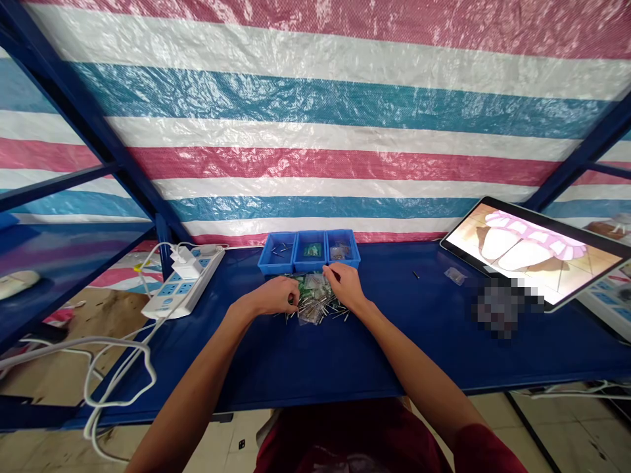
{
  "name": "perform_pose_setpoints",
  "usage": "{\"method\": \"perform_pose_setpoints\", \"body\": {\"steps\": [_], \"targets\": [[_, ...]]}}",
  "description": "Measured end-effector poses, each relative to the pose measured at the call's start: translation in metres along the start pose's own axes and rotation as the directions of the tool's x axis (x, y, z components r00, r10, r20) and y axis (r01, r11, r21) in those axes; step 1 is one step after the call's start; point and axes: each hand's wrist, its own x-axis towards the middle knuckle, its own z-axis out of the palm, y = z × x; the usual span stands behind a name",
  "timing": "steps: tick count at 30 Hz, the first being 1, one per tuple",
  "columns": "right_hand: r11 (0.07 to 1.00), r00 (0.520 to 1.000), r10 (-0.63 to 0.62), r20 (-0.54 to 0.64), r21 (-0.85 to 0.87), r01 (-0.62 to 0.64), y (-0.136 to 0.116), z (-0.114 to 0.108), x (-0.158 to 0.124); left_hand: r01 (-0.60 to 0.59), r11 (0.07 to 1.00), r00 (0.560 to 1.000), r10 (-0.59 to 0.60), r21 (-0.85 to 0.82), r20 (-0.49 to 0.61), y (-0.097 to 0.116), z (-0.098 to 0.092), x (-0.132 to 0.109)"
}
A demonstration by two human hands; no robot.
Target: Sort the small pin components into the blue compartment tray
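Note:
A pile of small metal pins, clear plastic bags and green pieces (315,302) lies on the blue table before me. My left hand (276,295) is at the pile's left edge, its fingers curled inward; anything in them is too small to make out. Over the pile's right side, my right hand (347,285) has its thumb and fingers drawn together, and their contents are hidden. Behind the pile stand three joined blue bins: the left bin (266,263) holds a few thin pins, the middle bin (309,266) a green packet, and the right bin (350,240) clear bags.
A white power strip (167,303) with a plugged-in charger and cables sits at the left. To the right are a single dark pin (416,274), a small clear bag (455,275), a blurred-out patch and a lit tablet screen (532,253). Blue frame posts flank the table.

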Motion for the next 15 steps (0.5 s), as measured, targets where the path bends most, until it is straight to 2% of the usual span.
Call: {"method": "perform_pose_setpoints", "body": {"steps": [5, 8, 15], "targets": [[1.0, 1.0, -0.002, 0.005, -0.003, 0.002, -0.001, 0.0, 0.0, 0.013, 0.999, 0.998, -0.015, -0.044, -0.063, 0.003, -0.004, -0.001], [1.0, 1.0, -0.003, 0.01, -0.003, 0.003, -0.001, 0.0, 0.0, 0.017, 1.0, 0.986, -0.021, -0.027, -0.165, 0.002, -0.004, 0.001], [0.999, 1.0, -0.029, 0.009, 0.04, 0.029, -0.003, -0.002, 0.0, 0.1, 0.994, 0.891, -0.073, 0.038, -0.448, -0.003, 0.015, 0.014]]}}
